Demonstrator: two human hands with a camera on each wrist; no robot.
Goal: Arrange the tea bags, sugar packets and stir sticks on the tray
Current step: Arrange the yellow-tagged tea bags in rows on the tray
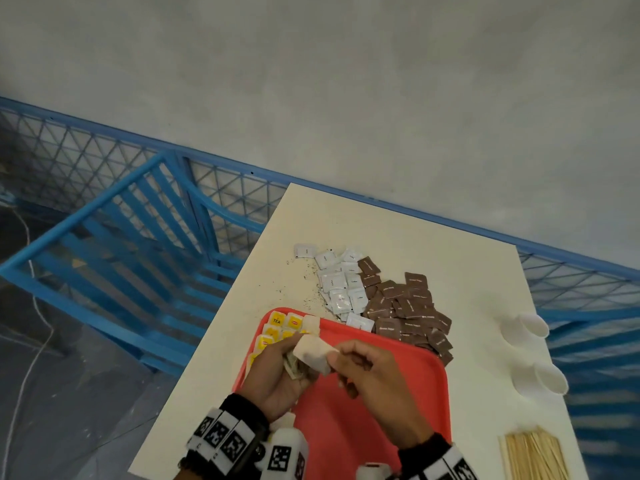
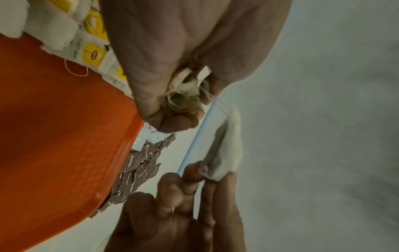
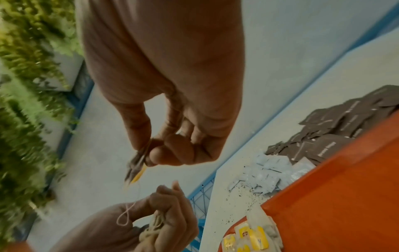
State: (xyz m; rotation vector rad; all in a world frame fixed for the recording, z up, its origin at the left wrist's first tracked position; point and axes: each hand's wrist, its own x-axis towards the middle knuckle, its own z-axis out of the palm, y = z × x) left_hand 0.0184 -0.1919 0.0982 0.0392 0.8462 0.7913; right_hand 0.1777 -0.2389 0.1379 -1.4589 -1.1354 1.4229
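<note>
White bench [image 1: 398, 237] below grey wall; tea-bag step: right hand [image 1: 377, 379] pinches a tea bag [image 1: 313, 355], left hand [image 1: 277, 368] clutches more above the tray [image 1: 363, 410]; next, seat it beside the 11 o'clock rows [image 1: 282, 327].

White table [image 1: 398, 233], set against a blue mesh railing.

- Red tray [image 1: 398, 382]: near-centre of the top, reaching toward the near edge.
- White packets [image 1: 341, 282]: loose overlapping heap just beyond the tray's far edge, left of the brown ones; one lies against the tray rim.
- Brown packets [image 1: 408, 306]: larger overlapping heap touching the white heap on its right and running along the tray's far-right corner.
- Dark specks [image 1: 311, 292]: scattered on the top, left of the white heap.
- Two white cups [image 1: 533, 327]: on their sides, near the right edge, well apart from the heaps.
- Wooden stir sticks [image 1: 533, 455]: bundle at the near right corner.
</note>
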